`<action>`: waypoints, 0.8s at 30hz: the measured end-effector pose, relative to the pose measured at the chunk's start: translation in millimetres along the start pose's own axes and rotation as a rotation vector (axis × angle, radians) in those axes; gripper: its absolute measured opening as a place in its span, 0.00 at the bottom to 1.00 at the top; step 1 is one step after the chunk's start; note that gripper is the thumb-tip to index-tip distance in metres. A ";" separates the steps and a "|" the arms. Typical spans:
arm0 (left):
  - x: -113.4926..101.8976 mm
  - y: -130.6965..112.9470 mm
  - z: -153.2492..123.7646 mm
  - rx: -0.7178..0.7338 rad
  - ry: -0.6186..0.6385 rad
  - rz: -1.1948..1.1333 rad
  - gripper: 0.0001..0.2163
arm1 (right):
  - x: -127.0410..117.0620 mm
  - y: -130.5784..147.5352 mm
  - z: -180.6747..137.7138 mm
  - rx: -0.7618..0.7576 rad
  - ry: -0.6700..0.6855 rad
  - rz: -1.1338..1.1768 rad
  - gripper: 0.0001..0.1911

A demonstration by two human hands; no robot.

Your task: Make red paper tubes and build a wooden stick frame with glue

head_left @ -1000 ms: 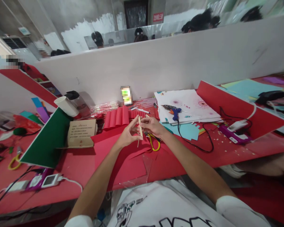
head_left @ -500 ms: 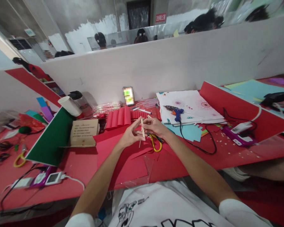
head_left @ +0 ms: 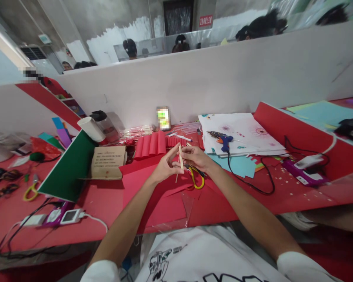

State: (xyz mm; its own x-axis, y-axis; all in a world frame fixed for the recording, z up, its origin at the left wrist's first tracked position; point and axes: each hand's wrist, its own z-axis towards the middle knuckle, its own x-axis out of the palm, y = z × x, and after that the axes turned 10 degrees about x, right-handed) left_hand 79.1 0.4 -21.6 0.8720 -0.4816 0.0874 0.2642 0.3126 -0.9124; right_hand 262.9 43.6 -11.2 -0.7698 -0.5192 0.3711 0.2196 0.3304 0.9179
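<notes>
Pale thin wooden sticks (head_left: pixel 181 157) stand between my two hands, a little above the red paper sheets (head_left: pixel 155 188). My left hand (head_left: pixel 166 166) has its thumb and fingers at the two ends of the sticks. My right hand (head_left: pixel 195 157) pinches them from the right side; its fingertips are partly hidden. One more thin stick end pokes out below the hands. Close under my right hand lie yellow-handled scissors (head_left: pixel 199 182), their blades partly covered. Behind my hands lies a row of red folded paper (head_left: pixel 150 145).
A blue glue gun (head_left: pixel 224 143) rests on white printed sheets (head_left: pixel 247 125) at right, its black cord trailing over the table. Left are a cardboard box (head_left: pixel 107 162), a green board (head_left: pixel 66 170) and a purple power strip (head_left: pixel 54 214). A lit phone (head_left: pixel 164 118) leans on the white partition (head_left: pixel 208 78).
The whole view has shifted slightly, so things sit a little further right. Both hands keep nearly the same hold on the wooden sticks.
</notes>
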 end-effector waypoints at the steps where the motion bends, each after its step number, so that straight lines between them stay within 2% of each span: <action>1: 0.2 0.3 0.1 -0.001 -0.003 -0.003 0.57 | 0.0 -0.1 0.1 0.001 -0.005 -0.002 0.24; 10: 1.9 -0.2 -0.2 -0.007 -0.035 -0.050 0.57 | 4.6 3.0 -2.5 -0.031 -0.002 0.014 0.22; 24: 3.4 -0.9 -1.2 -0.024 -0.011 -0.051 0.60 | 3.7 4.2 -3.8 -0.036 0.036 -0.035 0.24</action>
State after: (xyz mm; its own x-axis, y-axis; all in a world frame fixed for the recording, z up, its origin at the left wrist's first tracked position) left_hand 81.3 -2.5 -20.9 0.8620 -0.4876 0.1385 0.2987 0.2680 -0.9159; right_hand 263.2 40.1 -5.5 -0.7559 -0.5580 0.3424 0.2148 0.2828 0.9348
